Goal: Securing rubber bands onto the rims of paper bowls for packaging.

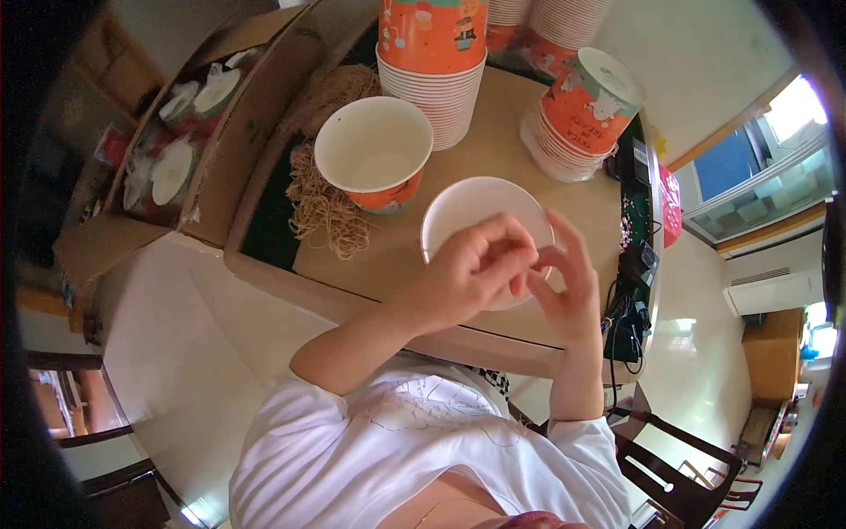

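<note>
My left hand [480, 269] is closed, its thumb and fingertips pinched together over a white-lined paper tub [471, 196]. Close beside it, my right hand [568, 282] brings thumb and fingertips together as well, the two sets of fingertips almost meeting. Whatever lies between them is too small or hidden to make out. The tub's mouth faces up, and my hands cover its near side. To its upper left stands another open paper tub [374, 145], orange outside and white within. A tangled heap of tan string [330, 216] lies against that tub's left side.
A tall stack of orange paper tubs [432, 97] rises at the table's back. Upside-down tubs [589, 119] are stacked at the right. A cardboard box [233, 132] of wrapped tubs stands left. Black cables [626, 313] run along the right edge of the table [370, 282].
</note>
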### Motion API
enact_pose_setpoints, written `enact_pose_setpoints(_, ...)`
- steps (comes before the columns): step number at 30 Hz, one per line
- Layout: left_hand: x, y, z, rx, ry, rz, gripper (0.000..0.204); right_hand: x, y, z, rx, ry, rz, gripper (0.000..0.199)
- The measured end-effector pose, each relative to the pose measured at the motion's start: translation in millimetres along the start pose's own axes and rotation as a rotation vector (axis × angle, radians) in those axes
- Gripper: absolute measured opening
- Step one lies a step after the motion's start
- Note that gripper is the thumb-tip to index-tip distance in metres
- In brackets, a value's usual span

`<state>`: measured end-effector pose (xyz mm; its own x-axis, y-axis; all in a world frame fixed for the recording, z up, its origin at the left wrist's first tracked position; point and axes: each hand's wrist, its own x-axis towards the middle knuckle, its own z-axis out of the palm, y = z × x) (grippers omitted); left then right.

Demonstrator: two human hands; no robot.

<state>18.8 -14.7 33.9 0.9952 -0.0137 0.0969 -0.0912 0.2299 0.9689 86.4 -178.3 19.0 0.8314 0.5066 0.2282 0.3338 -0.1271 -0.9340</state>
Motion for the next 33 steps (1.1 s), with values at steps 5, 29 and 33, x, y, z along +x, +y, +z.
enact_pose_setpoints(5, -7.9, 1.7, 10.2, 0.131, 0.051, 0.049, 0.014, 14.2, 16.5, -6.1, -0.065, -0.132, -0.018, 0.018)
enact_pose_setpoints(29, -34.3, -33.7, -3.3, 1.400, -0.146, 0.315, 0.009, 5.0, 30.6, -21.3, 0.051, 0.270, -0.070, 0.012)
enact_pose_setpoints(33, -46.9, -16.4, -27.1, 1.467, -0.211, 0.282, 0.008, -0.8, 37.0, -31.0, 0.383, 0.320, -0.016, 0.016)
